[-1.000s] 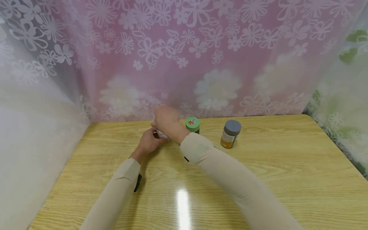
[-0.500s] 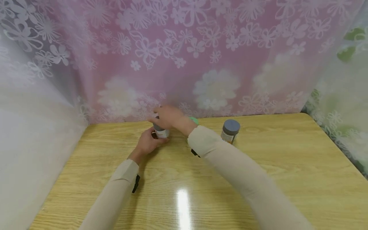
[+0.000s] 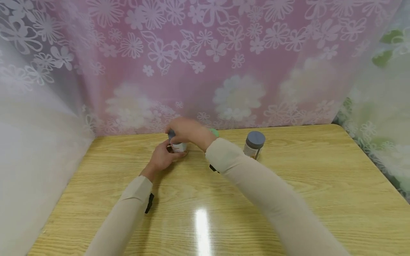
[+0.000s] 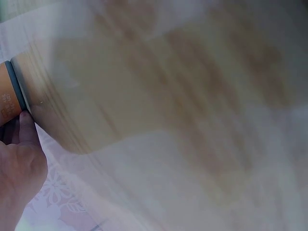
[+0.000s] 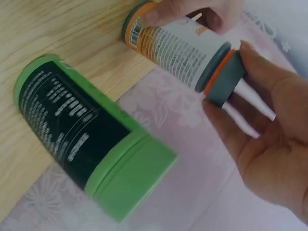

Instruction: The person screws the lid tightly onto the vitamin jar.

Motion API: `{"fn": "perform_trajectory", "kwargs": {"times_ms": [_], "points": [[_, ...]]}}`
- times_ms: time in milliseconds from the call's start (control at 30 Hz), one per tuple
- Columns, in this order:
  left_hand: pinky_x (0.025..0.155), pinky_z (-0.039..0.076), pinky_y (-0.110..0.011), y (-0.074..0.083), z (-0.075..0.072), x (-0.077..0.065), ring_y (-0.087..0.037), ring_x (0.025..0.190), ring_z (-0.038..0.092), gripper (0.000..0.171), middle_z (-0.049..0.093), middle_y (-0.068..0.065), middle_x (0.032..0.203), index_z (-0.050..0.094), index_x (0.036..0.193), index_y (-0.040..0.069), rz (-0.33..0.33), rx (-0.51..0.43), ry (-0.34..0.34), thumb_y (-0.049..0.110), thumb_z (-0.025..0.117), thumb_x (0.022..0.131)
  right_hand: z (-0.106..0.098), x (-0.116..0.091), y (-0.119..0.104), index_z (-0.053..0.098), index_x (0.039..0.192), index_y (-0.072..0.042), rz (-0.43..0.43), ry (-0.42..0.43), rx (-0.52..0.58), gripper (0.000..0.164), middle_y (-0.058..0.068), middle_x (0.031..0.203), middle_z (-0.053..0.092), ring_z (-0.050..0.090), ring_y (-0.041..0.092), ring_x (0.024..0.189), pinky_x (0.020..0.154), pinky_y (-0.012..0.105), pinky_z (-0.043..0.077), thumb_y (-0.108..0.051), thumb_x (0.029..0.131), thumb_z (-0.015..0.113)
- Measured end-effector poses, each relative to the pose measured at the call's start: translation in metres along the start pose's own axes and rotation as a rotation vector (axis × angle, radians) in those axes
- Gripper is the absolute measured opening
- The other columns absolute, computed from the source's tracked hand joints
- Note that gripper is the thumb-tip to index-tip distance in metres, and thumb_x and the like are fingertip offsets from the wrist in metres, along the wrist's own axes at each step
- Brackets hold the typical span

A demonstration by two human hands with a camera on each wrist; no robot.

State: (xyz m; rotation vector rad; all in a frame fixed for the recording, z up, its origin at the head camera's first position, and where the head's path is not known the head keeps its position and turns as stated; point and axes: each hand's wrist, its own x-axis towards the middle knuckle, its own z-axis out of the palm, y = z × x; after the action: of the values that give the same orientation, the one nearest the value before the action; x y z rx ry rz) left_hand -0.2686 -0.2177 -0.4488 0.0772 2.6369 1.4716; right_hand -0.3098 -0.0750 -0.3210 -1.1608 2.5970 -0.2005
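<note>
A white and orange jar (image 3: 178,147) with a grey lid (image 5: 228,77) stands near the back edge of the table. My left hand (image 3: 161,156) grips the lower body of this jar from the left, thumb across the front of its label. Coming from above and the right, my right hand (image 3: 189,131) holds the lid between thumb and fingers. In the right wrist view an orange ring shows under that lid. The left wrist view catches only the jar's orange base (image 4: 9,94) and part of the left hand (image 4: 21,168).
A dark jar with a green cap (image 5: 72,120) stands right beside it, mostly behind the right wrist in the head view. Farther right is another grey-lidded jar (image 3: 254,144). A pink floral curtain (image 3: 224,71) hangs along the table's (image 3: 179,202) back edge.
Half a second ago my right hand's fingers were spread loosely over the lid; now they are around it again. My left hand has kept its grip on the jar.
</note>
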Motion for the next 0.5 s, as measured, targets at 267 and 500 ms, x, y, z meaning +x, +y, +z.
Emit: {"fn": "perform_trajectory", "kwargs": {"times_ms": [267,500], "points": [[0.077,0.051,-0.036,-0.003,-0.001,0.0,-0.021,0.096,0.061,0.061,0.059,-0.009,0.112,0.05,0.132,0.009,0.019,0.041,0.01,0.036,0.075,0.084,0.009,0.007,-0.025,0.067,0.098,-0.014,0.29,0.135,-0.09,0.027,-0.001,0.084,0.062,0.058,0.012,0.066,0.053,0.027,0.05,-0.04,0.091,0.065],[0.084,0.049,-0.04,-0.002,-0.001,0.0,-0.024,0.103,0.058,0.061,0.056,-0.008,0.122,0.05,0.133,0.01,0.028,0.095,0.021,0.04,0.073,0.085,0.012,0.013,-0.036,0.07,0.1,-0.014,0.46,0.144,-0.117,0.033,0.005,0.091,0.06,0.057,0.015,0.057,0.048,0.031,0.05,-0.045,0.091,0.062]]}}
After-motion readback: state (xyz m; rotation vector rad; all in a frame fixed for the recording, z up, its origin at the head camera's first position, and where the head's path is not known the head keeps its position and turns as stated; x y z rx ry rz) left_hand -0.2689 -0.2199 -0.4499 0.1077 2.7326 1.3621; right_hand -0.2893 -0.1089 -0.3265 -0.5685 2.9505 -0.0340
